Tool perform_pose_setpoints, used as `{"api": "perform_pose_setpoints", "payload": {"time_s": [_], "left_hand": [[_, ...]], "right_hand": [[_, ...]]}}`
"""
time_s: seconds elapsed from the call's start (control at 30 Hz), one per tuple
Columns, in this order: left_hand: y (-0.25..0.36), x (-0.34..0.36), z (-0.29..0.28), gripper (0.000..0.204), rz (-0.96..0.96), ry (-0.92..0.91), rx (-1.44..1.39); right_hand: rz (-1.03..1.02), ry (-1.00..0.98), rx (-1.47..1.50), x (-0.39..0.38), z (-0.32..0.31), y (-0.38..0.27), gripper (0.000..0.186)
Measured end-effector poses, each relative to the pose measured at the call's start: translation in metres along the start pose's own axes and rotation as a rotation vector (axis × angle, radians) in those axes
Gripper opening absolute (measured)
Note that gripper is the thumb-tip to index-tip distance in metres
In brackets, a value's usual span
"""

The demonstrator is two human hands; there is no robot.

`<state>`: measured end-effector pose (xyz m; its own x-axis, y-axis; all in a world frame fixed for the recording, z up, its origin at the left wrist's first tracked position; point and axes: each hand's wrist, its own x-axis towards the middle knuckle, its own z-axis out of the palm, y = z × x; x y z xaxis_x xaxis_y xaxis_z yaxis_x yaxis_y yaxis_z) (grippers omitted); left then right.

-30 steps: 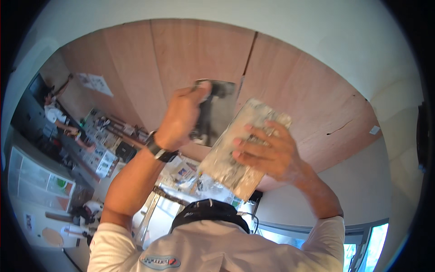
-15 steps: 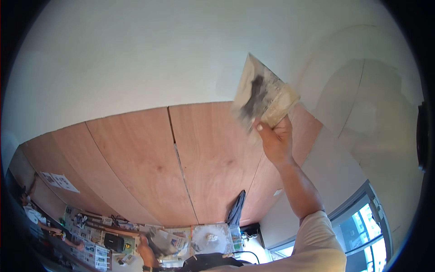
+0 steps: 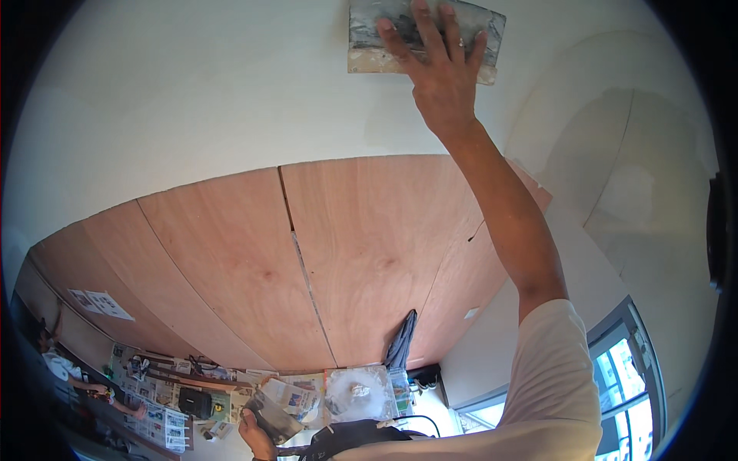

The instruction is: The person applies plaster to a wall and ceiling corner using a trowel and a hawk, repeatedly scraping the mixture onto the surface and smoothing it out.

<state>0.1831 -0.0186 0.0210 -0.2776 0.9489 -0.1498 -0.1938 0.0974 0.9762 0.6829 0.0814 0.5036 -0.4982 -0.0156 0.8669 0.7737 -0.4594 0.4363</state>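
My right hand (image 3: pixel 446 81) is raised overhead, its fingers spread across the grey, smeared blade of a wide putty scraper (image 3: pixel 366 32). A pale, worn strip runs along the scraper's near edge, under the palm. The blade lies flat or nearly flat against the white ceiling (image 3: pixel 207 84); the thumb is hard to make out. Low in the view, my left hand (image 3: pixel 256 436) grips a second flat, greyish plate, seemingly another scraper (image 3: pixel 275 419), held near my body. Part of that plate's grip is hidden by the fingers.
Pinkish plywood panels (image 3: pixel 369 246) line the wall ahead. Newspaper (image 3: pixel 165 430) covers the floor, with a black case (image 3: pixel 195 402) and a white round patch (image 3: pixel 358 393) on it. A dark cloth (image 3: pixel 400 342) hangs by the wall. Another person (image 3: pixel 65 369) is at far left; a window (image 3: pixel 623 376) at right.
My right hand has swung the scraper up and farther forward, turning it from tilted and angled to flat along the ceiling. The left hand's plate has shifted slightly lower and shows more clearly.
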Motion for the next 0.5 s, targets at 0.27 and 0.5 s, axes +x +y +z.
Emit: {"api": "perform_pose_setpoints", "payload": {"time_s": [0.27, 0.5], "left_hand": [[-0.014, 0.011, -0.017, 0.047, -0.052, -0.008, 0.031], [-0.025, 0.019, -0.024, 0.050, -0.044, -0.028, 0.037]], "right_hand": [[-0.001, -0.485, 0.233, -0.124, -0.018, -0.043, 0.087], [0.008, -0.646, 0.332, -0.172, -0.076, -0.074, 0.081]]}}
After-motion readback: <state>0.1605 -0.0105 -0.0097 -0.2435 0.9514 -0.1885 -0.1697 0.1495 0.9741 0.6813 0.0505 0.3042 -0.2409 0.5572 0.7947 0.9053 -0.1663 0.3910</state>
